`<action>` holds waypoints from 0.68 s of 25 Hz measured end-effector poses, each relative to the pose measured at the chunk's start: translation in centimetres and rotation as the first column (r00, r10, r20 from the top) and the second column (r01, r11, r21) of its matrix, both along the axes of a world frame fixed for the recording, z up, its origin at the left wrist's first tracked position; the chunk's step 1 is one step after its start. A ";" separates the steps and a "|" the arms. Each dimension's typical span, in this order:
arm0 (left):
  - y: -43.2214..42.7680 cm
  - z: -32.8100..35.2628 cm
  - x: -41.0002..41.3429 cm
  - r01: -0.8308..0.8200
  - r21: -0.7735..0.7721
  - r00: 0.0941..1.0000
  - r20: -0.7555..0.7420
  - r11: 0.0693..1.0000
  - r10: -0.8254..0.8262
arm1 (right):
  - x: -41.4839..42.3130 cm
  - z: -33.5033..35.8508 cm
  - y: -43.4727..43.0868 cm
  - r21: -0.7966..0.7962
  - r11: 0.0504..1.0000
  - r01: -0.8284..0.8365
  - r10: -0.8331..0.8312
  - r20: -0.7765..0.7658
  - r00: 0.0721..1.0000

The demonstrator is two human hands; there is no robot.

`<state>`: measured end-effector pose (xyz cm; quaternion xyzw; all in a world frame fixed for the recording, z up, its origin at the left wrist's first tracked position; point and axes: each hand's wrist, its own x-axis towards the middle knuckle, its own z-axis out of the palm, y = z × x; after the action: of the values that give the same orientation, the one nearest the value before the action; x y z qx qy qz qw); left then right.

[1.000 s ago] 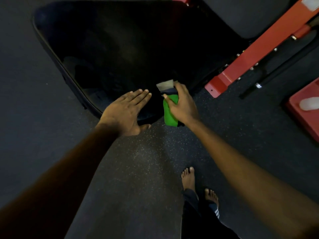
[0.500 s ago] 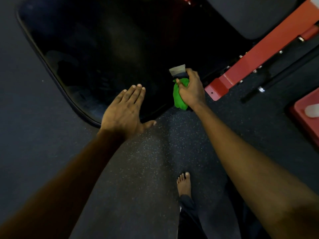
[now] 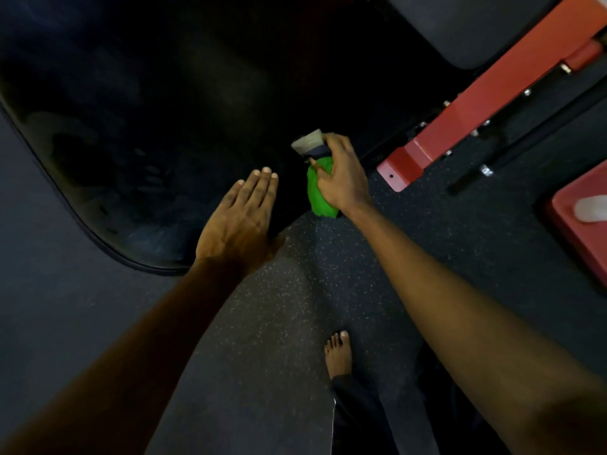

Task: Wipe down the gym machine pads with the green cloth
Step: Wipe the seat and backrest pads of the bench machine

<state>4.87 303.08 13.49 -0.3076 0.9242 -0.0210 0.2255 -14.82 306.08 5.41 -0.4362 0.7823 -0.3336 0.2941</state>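
A large black machine pad (image 3: 157, 119) fills the upper left of the view, its rounded edge nearest me. My left hand (image 3: 241, 218) rests flat on the pad's near corner, fingers straight and together. My right hand (image 3: 345, 175) grips a bunched green cloth (image 3: 318, 195) against the pad's right edge. A pale label and a dark strip stick out of the cloth above my fingers.
A red steel frame bar (image 3: 486, 103) slants from upper right down to an end cap beside my right hand. A red plate (image 3: 581, 224) lies at the right edge. Speckled rubber floor (image 3: 295, 307) spreads below, with my bare foot (image 3: 338, 354) on it.
My right hand has carried the cloth up along the pad's right edge, away from me. My left hand stays flat on the pad's corner. The camera has moved closer to the pad.
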 end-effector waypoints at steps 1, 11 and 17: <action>0.1 0.0 0.1 -0.004 -0.002 1.000 -0.008 1.000 0.004 | -0.8 -0.3 -0.5 0.014 1.000 0.019 -0.019 0.006 1.000; 0.6 -0.9 -2.1 -0.143 0.006 0.989 -0.046 0.990 0.143 | -0.3 -0.2 2.9 -0.024 0.993 -0.114 0.114 -0.034 0.993; -1.5 -3.4 -6.1 -0.100 0.046 0.995 -0.014 0.994 0.101 | -5.9 -3.5 -0.5 0.063 0.973 0.221 -0.226 0.074 0.971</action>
<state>-1.24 301.62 10.05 -0.3486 0.9096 0.0135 0.2258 -20.75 305.57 1.94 -0.3234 0.8227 -0.3606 0.2975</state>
